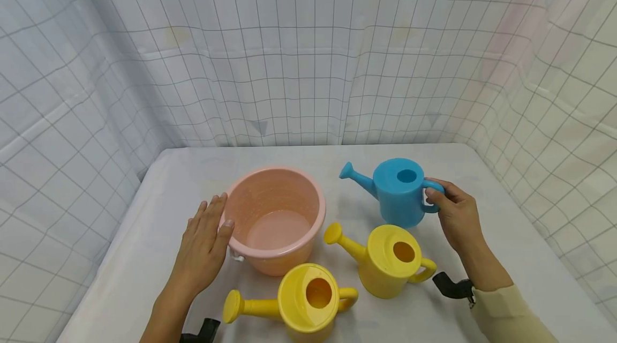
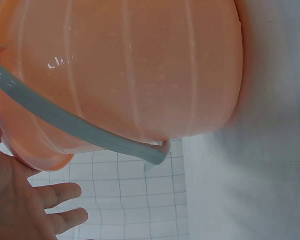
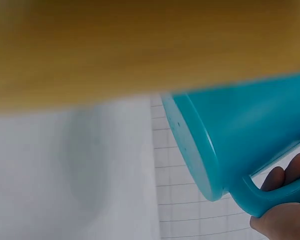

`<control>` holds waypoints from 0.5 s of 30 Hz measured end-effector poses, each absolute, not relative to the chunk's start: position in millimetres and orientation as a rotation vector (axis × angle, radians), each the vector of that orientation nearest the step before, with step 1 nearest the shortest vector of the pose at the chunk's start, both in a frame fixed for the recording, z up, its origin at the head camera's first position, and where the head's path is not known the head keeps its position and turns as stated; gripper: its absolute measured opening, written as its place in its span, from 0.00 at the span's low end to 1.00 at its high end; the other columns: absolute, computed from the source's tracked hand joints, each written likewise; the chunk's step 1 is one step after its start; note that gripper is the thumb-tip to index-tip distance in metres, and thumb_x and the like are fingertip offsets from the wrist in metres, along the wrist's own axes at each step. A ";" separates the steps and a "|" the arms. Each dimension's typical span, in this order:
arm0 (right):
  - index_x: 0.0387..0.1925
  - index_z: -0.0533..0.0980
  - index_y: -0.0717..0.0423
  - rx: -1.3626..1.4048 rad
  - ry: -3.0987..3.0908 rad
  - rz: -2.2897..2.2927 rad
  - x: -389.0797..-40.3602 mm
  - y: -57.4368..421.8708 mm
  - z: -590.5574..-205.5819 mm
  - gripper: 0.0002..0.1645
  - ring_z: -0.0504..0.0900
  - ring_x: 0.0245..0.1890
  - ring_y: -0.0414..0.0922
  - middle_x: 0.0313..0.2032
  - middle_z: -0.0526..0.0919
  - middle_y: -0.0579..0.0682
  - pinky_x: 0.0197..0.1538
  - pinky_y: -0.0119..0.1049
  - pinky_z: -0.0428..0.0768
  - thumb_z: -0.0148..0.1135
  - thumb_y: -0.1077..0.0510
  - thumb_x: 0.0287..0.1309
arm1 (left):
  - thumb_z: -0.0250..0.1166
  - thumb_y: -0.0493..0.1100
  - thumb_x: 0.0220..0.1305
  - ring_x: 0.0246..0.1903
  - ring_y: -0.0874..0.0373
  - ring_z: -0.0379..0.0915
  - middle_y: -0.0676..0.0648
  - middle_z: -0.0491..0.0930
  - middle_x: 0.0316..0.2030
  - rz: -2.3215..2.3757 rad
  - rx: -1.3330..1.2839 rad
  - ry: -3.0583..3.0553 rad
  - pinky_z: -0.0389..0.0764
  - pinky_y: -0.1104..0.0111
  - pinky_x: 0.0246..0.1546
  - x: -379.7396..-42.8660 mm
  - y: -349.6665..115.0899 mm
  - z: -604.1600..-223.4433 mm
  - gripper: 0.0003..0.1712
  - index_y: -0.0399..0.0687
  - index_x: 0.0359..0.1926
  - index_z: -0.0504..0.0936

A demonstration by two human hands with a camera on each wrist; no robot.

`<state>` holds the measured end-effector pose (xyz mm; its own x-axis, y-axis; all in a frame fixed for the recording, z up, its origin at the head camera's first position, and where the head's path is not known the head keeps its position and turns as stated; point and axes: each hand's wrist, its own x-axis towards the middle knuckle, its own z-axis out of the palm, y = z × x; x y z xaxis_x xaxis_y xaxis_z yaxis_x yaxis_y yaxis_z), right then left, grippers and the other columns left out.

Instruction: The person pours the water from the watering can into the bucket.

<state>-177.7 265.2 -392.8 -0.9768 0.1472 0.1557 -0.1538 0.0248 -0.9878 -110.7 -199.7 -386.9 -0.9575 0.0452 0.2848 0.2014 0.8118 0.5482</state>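
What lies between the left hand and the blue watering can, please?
In the head view, the pink bucket stands between the left hand and the blue watering can, then a stretch of white cloth.

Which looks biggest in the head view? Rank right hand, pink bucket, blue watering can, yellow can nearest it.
1. Pink bucket
2. Blue watering can and yellow can: too alike to rank; yellow sits nearer the camera
3. Right hand
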 end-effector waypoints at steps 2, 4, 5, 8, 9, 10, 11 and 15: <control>0.54 0.76 0.59 0.011 -2.080 2.056 -176.7 265.8 -387.1 0.23 0.72 0.46 0.40 0.42 0.79 0.38 0.51 0.22 0.73 0.60 0.52 0.61 | 0.42 0.55 0.73 0.73 0.39 0.37 0.40 0.50 0.73 -0.872 -0.190 -2.740 0.40 0.35 0.67 -110.6 -199.6 -386.7 0.32 0.62 0.74 0.46; 0.54 0.76 0.59 0.011 -2.072 2.062 -175.8 266.2 -381.6 0.22 0.71 0.45 0.40 0.42 0.79 0.38 0.51 0.22 0.72 0.61 0.52 0.60 | 0.42 0.55 0.73 0.73 0.39 0.37 0.40 0.50 0.73 -0.871 -0.188 -2.742 0.40 0.35 0.67 -110.4 -199.5 -386.5 0.32 0.62 0.74 0.46; 0.54 0.76 0.59 0.014 -2.067 2.064 -175.4 266.4 -378.9 0.22 0.71 0.45 0.41 0.42 0.80 0.38 0.50 0.22 0.72 0.61 0.53 0.60 | 0.42 0.55 0.73 0.73 0.39 0.37 0.40 0.50 0.73 -0.869 -0.187 -2.744 0.40 0.36 0.67 -110.4 -199.4 -386.4 0.32 0.62 0.74 0.46; 0.53 0.76 0.60 0.037 -2.051 2.065 -174.6 266.3 -370.9 0.22 0.71 0.45 0.41 0.42 0.80 0.39 0.50 0.22 0.72 0.61 0.53 0.60 | 0.42 0.55 0.73 0.73 0.38 0.37 0.40 0.50 0.73 -0.870 -0.186 -2.747 0.40 0.35 0.67 -110.2 -199.3 -386.1 0.32 0.62 0.74 0.46; 0.53 0.76 0.60 0.045 -2.045 2.063 -174.3 266.2 -368.5 0.22 0.71 0.45 0.41 0.42 0.80 0.39 0.50 0.22 0.73 0.61 0.54 0.60 | 0.42 0.55 0.73 0.73 0.38 0.37 0.40 0.50 0.73 -0.870 -0.185 -2.748 0.40 0.35 0.67 -110.2 -199.3 -386.0 0.32 0.62 0.74 0.46; 0.53 0.76 0.60 0.055 -2.040 2.064 -173.9 266.0 -366.2 0.22 0.71 0.45 0.41 0.42 0.80 0.39 0.50 0.22 0.73 0.61 0.54 0.60 | 0.42 0.55 0.73 0.73 0.38 0.37 0.40 0.50 0.73 -0.870 -0.185 -2.749 0.40 0.35 0.67 -110.3 -199.3 -386.0 0.32 0.62 0.74 0.46; 0.53 0.76 0.60 0.064 -2.037 2.064 -173.3 265.8 -364.0 0.22 0.71 0.44 0.41 0.42 0.80 0.39 0.50 0.22 0.73 0.61 0.54 0.60 | 0.42 0.55 0.73 0.73 0.38 0.37 0.40 0.50 0.73 -0.871 -0.185 -2.749 0.40 0.35 0.67 -110.3 -199.3 -386.0 0.32 0.62 0.74 0.46; 0.52 0.76 0.61 0.076 -2.036 2.055 -170.8 264.6 -356.4 0.22 0.71 0.45 0.42 0.43 0.80 0.40 0.50 0.22 0.73 0.62 0.55 0.59 | 0.42 0.55 0.73 0.73 0.38 0.37 0.40 0.50 0.73 -0.870 -0.185 -2.750 0.40 0.35 0.67 -110.2 -199.2 -385.9 0.32 0.62 0.74 0.46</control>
